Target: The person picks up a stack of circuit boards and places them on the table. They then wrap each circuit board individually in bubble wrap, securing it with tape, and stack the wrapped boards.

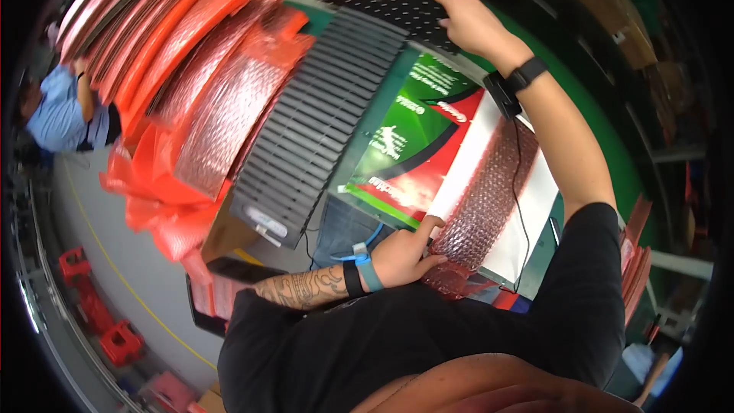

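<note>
- A green worktop is seen, its surface partly hidden by the things laid across it.
- A dark grey slatted panel is laid slantwise toward its left side.
- Beside the panel, a glossy green-and-red printed sheet is laid flat.
- A white sheet is placed next to the print, partly covered by red bubble wrap.
- The grey floor is crossed by a yellow line; red plastic items are set on it.

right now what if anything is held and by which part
The right hand grips a black perforated panel by its right end. The left hand touches the lower left edge of a red translucent bubble-wrap sheet; whether it grips cannot be told.
</note>
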`<state>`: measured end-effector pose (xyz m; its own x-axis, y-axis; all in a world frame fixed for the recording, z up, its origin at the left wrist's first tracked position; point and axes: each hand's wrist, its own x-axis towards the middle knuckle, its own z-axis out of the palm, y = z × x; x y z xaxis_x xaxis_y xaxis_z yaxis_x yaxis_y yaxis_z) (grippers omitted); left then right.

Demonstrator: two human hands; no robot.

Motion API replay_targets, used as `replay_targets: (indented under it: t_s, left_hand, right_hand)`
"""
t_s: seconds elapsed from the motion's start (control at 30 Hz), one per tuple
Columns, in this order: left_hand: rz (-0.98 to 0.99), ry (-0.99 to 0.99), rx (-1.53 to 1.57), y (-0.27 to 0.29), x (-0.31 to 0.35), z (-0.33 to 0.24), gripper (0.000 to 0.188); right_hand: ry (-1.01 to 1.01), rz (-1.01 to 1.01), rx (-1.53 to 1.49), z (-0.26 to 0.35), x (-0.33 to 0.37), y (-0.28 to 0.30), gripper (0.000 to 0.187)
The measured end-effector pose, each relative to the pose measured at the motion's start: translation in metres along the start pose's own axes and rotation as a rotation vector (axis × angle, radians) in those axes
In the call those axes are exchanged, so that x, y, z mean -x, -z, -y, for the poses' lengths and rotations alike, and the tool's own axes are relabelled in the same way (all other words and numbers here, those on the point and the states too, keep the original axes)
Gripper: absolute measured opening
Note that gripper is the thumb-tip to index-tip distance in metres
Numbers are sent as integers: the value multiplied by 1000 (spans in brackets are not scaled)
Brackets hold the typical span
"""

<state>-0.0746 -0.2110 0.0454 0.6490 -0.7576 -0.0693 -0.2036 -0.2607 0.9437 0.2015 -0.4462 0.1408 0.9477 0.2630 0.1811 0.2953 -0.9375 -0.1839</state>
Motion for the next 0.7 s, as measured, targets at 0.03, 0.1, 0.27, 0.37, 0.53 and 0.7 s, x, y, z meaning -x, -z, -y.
replay_targets:
  t_s: [0.03, 0.1, 0.27, 0.37, 0.53, 0.7]
  left_hand:
    - [15, -8, -4, 1, 1, 2, 53]
    - [-1, 45, 9, 1, 5, 5, 55]
    - [61, 58, 9, -1, 1, 6, 58]
    - [88, 36, 17, 2, 0, 5, 59]
    - [101, 115, -5, 3, 2, 8, 61]
    - [85, 104, -15, 0, -1, 6, 62]
  right_hand:
    - [-16, -7, 4, -9, -4, 1, 39]
    - [-151, 222, -575, -43, -18, 8, 44]
    - [-295, 146, -339, -263, -37, -65, 58]
    - [-399, -4, 301, -304, -40, -92, 66]
    - [-476, 170, 173, -226, -16, -71, 71]
    - [-336, 235, 156, -207, 40, -8, 79]
